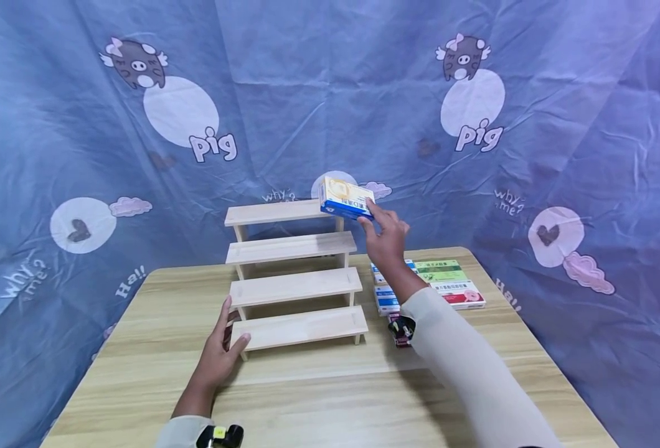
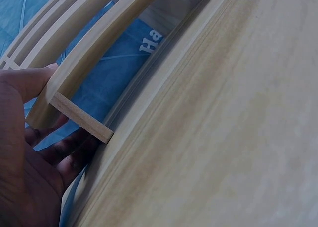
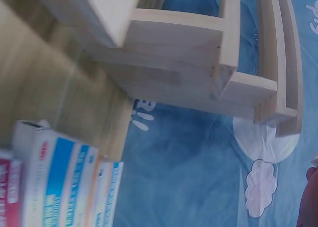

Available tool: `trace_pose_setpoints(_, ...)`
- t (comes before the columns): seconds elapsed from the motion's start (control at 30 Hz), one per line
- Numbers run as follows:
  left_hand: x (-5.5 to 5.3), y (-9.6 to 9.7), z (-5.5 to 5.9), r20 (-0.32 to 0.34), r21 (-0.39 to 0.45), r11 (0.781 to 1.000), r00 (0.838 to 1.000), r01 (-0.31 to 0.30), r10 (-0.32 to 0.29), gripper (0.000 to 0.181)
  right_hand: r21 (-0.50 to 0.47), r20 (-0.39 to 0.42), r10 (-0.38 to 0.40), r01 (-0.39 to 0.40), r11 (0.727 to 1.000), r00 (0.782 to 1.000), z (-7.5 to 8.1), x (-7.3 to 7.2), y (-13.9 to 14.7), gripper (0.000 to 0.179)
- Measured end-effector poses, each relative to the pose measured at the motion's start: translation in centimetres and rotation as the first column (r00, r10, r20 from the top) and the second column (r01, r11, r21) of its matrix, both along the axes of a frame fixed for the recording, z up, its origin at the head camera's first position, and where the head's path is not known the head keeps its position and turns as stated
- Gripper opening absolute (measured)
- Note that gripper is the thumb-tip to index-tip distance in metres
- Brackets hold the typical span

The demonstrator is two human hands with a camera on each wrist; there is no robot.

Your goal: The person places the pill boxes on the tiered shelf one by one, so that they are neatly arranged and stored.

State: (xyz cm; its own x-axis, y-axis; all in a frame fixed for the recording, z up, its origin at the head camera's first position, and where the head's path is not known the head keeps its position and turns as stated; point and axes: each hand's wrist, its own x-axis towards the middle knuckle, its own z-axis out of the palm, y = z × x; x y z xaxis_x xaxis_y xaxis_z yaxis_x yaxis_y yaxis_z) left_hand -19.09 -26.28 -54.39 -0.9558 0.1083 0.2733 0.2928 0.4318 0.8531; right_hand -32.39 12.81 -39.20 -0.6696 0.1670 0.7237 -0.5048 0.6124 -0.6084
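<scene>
A four-step wooden display rack (image 1: 299,283) stands on the table. My left hand (image 1: 218,354) grips the left end of its lowest step, and the left wrist view has the thumb on top of the step (image 2: 99,43) with the fingers around the end and below. My right hand (image 1: 387,239) pinches a white, yellow and blue medicine box (image 1: 344,198) by its right end, thumb on the near side. The box is raised at the right end of the top step, overlapping it in the head view. Only a sliver of the right hand (image 3: 309,202) shows in the right wrist view.
Right of the rack lie several medicine boxes: a green one (image 1: 439,271), a white and red one (image 1: 464,295), blue and white ones (image 1: 386,300), and a dark red one (image 1: 401,339) partly behind the right wrist. A blue printed curtain (image 1: 330,112) hangs behind the table (image 1: 307,404).
</scene>
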Motion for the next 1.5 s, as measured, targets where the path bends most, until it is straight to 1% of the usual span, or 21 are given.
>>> trace_pose_setpoints(0.17,0.0,0.1,0.1,0.001,-0.001,1.000,1.000,-0.003,0.003,0.093,0.050,-0.014,-0.008,0.009,0.999,1.000,1.3,-1.1,-1.7,0.053)
trace_pose_setpoints(0.27,0.0,0.2,0.3,0.010,-0.001,1.000,1.000,-0.002,0.002,0.093,0.069,-0.022,0.009,-0.008,0.998,1.000,2.1,-1.6,-2.8,0.052)
trace_pose_setpoints(0.43,0.0,0.3,0.4,0.033,0.014,1.000,0.999,-0.003,0.003,0.094,0.093,0.002,0.035,-0.035,0.995,0.999,3.1,-2.2,-4.8,0.053)
trace_pose_setpoints(0.57,0.1,0.3,0.5,0.031,0.011,1.000,1.000,-0.008,0.008,0.095,0.121,0.030,0.016,-0.020,0.993,0.999,3.3,-2.7,-6.0,0.054)
trace_pose_setpoints(0.67,0.2,0.3,0.5,0.027,0.003,1.000,1.000,-0.007,0.006,0.094,0.171,0.048,-0.013,0.004,0.985,0.999,3.2,-3.0,-6.6,0.053)
trace_pose_setpoints(0.77,0.3,0.2,0.4,0.024,-0.002,1.000,1.000,-0.012,0.012,0.093,0.234,0.063,-0.039,0.023,0.972,0.997,2.9,-3.5,-7.2,0.053)
trace_pose_setpoints(0.9,0.5,-0.1,0.4,0.026,0.002,1.000,1.000,-0.013,0.013,0.093,0.279,0.073,-0.039,0.017,0.960,0.997,2.8,-3.7,-8.2,0.053)
trace_pose_setpoints(1.0,0.5,-0.2,0.4,0.030,0.002,1.000,1.000,-0.004,0.004,0.093,0.298,0.080,-0.034,0.008,0.954,0.996,3.2,-3.8,-9.1,0.052)
trace_pose_setpoints(1.1,0.3,-0.1,0.4,0.033,-0.001,1.000,0.999,0.001,-0.001,0.092,0.328,0.104,-0.045,0.008,0.945,0.994,3.6,-3.9,-10.1,0.052)
trace_pose_setpoints(1.2,0.2,-0.1,0.4,0.032,0.000,1.000,0.999,0.002,-0.002,0.092,0.361,0.166,-0.059,-0.005,0.933,0.984,4.0,-3.9,-11.2,0.051)
trace_pose_setpoints(1.37,0.1,0.1,0.4,0.027,0.009,1.000,1.000,0.002,-0.002,0.092,0.401,0.283,-0.090,-0.032,0.916,0.955,4.5,-3.5,-13.1,0.051)
trace_pose_setpoints(1.5,0.1,0.2,0.4,0.032,0.026,1.000,0.999,0.009,-0.010,0.092,0.411,0.317,-0.105,-0.037,0.911,0.942,4.8,-3.3,-14.1,0.051)
